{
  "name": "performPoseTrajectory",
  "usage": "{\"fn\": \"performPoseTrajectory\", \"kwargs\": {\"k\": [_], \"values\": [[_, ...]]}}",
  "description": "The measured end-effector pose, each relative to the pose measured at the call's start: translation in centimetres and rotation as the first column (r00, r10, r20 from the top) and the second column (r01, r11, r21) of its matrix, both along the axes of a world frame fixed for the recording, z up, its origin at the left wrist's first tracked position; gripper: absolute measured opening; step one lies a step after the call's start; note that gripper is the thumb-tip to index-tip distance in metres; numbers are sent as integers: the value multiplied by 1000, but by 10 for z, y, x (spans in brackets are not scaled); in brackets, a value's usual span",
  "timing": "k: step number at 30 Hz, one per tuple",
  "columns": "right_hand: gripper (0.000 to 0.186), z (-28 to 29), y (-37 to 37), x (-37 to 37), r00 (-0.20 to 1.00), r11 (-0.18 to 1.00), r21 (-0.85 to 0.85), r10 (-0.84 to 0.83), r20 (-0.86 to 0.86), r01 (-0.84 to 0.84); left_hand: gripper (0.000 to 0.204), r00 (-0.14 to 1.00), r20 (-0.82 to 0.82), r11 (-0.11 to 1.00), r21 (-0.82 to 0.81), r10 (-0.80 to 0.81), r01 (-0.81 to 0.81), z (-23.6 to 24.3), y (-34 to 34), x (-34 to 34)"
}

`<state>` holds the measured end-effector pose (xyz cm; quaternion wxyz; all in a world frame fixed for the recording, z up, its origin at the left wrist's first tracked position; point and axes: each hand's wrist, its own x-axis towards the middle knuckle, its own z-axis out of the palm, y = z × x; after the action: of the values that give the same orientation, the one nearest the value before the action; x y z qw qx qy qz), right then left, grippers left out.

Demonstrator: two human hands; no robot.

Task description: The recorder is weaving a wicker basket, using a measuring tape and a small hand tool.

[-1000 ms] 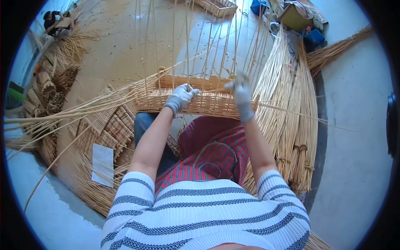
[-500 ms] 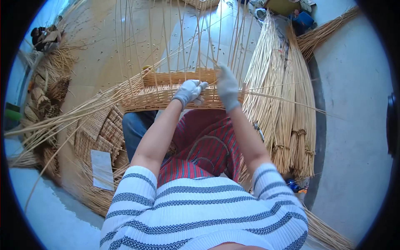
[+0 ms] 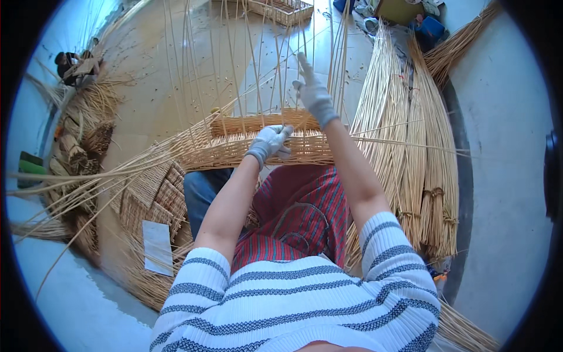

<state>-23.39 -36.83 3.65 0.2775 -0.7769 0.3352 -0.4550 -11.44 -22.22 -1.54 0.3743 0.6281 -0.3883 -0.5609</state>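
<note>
Right hand (image 3: 315, 94) has risen farther above the basket (image 3: 258, 149) since half a second ago.
Basket sits at the knees, long axis left-to-right, stakes (image 3: 336, 64) upward; left hand (image 3: 270, 142) grips its near wall, right hand's fingers extend forward, apart.

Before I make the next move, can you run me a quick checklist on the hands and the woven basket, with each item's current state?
1. Left hand gripping the woven basket: ok, closed on its near wall.
2. Right hand open: ok, raised with fingers extended.
3. Right hand free of thin strands: cannot tell at this size.
4. Tall stakes standing up: ok, some leaning.
5. Basket's left end free of long strands: not ok, many trail leftward.
6. Basket supported underneath: cannot tell, underside hidden.
</note>
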Motion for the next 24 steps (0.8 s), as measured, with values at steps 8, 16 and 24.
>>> {"fn": "performPoseTrajectory", "kwargs": {"k": [8, 16, 24], "values": [[21, -47, 119, -134, 601, 835, 461, -209, 771, -302, 25, 993, 88, 996, 39, 80, -84, 15, 7, -1], [18, -36, 118, -174, 771, 709, 696, -379, 511, -113, 25, 915, 362, 915, -404, 180, -20, 47, -4, -70], [25, -13, 14, -132, 942, 915, 396, -197, 271, 77, 23, 991, 137, 1000, 11, -2, 1, 31, -25, -112]]}}
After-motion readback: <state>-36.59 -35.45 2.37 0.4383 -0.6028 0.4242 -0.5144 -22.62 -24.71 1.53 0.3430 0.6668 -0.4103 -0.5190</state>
